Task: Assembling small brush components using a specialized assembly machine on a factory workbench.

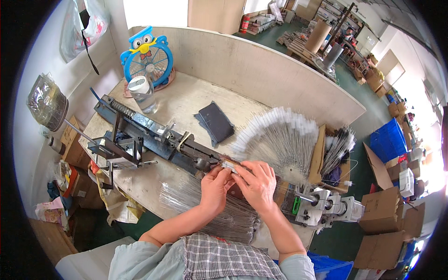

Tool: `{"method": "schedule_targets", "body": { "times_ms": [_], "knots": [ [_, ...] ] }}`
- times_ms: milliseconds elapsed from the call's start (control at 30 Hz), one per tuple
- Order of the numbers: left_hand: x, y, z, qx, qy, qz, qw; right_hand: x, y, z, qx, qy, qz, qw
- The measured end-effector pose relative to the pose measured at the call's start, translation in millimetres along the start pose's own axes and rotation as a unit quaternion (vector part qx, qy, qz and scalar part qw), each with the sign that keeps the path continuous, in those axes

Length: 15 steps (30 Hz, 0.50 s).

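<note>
In the middle of the bench, my left hand (214,187) and my right hand (255,183) meet at the near end of a long black metal machine (186,149). The fingers of both are pinched on a small whitish piece (228,165), possibly bristles; its exact kind is too small to tell. A bundle of thin metal wires (219,217) lies under my wrists and forearms. Just beyond my right hand, wire-stemmed brushes with white bristle tips (280,135) are spread in a fan. My palms are partly hidden.
Beyond the machine lies a dark phone-like slab (217,122). A blue cartoon fan (148,60) and a clear jug with a white lid (142,93) stand at the back left. To the right are a silver motor unit (331,207) and a cardboard box of brushes (333,156).
</note>
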<state>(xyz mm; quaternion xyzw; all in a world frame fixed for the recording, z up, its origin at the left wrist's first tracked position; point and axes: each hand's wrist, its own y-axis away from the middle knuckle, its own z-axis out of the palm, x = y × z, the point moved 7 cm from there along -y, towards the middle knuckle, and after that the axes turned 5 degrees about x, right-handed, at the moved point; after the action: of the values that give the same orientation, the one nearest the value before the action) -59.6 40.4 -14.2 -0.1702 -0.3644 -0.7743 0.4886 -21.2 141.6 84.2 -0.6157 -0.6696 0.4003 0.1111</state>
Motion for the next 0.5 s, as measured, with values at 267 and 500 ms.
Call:
{"method": "schedule_targets", "body": {
  "times_ms": [267, 500],
  "knots": [
    [-3, -1, -5, -0.005, 0.050, -0.018, 0.999, -4, -2, 5, -0.004, -0.020, -0.001, 1.000],
    [-3, -2, -4, -0.027, 0.036, -0.020, 0.999, -5, -7, 17, -0.002, 0.013, 0.026, 1.000]
  ]
}}
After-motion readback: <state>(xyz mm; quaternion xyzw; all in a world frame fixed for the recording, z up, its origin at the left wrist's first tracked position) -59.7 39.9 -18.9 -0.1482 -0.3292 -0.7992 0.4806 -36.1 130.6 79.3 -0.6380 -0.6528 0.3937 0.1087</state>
